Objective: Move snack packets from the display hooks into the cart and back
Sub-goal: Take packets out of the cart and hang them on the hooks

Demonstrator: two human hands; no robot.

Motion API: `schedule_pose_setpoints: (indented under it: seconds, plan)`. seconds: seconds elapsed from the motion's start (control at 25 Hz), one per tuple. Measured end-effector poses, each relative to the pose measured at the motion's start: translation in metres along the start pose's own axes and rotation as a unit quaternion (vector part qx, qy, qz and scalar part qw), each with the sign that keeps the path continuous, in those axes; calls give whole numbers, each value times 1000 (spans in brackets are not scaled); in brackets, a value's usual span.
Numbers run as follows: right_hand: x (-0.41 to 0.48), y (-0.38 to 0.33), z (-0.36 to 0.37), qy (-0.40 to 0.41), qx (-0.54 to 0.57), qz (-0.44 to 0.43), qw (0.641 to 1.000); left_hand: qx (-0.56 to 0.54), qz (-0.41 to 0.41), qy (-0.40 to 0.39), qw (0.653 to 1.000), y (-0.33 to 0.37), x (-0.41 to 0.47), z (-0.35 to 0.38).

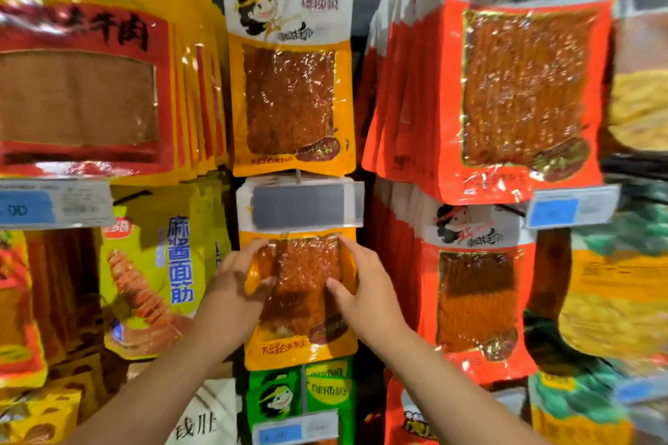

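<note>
Snack packet, held in the display's middle column, is gripped at its left edge by the left hand and at its right by the right hand, top hidden behind a grey price tag; a straight, level pull would likely spare its hanging hole.

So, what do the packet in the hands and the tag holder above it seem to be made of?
The packet looks like glossy plastic film: it has a clear window, bright glints and wrinkles where the left hand and right hand grip it. The tag holder seems to be clear rigid plastic, with a see-through edge.
</note>
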State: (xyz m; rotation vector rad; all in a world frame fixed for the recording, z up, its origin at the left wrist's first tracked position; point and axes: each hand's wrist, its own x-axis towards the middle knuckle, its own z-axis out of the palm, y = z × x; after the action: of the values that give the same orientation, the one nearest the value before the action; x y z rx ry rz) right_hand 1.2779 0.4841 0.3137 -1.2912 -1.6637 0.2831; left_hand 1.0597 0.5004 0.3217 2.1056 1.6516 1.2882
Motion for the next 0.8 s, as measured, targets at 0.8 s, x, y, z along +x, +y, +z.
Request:
schedule_pose_setpoints:
  seconds: [0.8]
  plan:
    - [15, -121, -290, 225, -193, -100, 950, -117, 301, 40, 946, 276, 16, -47]
